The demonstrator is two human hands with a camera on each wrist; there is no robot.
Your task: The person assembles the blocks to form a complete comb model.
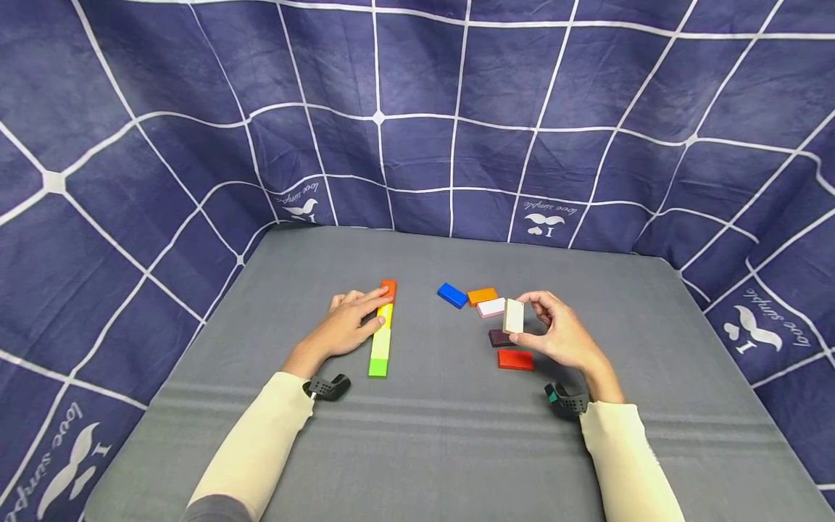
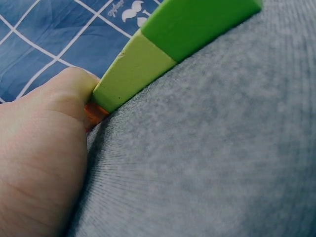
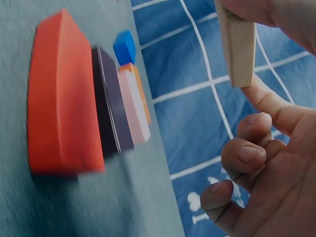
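Note:
On the left of the head view, several flat blocks lie end to end in a straight row: an orange-red block [image 1: 389, 287], a yellow one [image 1: 386, 315], a light green one [image 1: 380, 344] and a green one [image 1: 377, 368]. My left hand [image 1: 347, 325] rests against the row's left side, its fairly straight fingers touching the orange-red and yellow blocks. In the left wrist view, the thumb covers part of the row. My right hand [image 1: 562, 332] pinches a pale wooden block [image 3: 240, 52] by its two ends between thumb and index finger, above the table. The other fingers are loosely bent.
Beneath and beside the right hand lie loose blocks: blue [image 1: 452, 295], orange [image 1: 482, 296], pale pink [image 1: 491, 308], dark purple [image 1: 499, 338] and red [image 1: 515, 360]. A grey cloth [image 1: 443, 449] covers the table. Blue checked fabric [image 1: 417, 152] hangs behind and at both sides.

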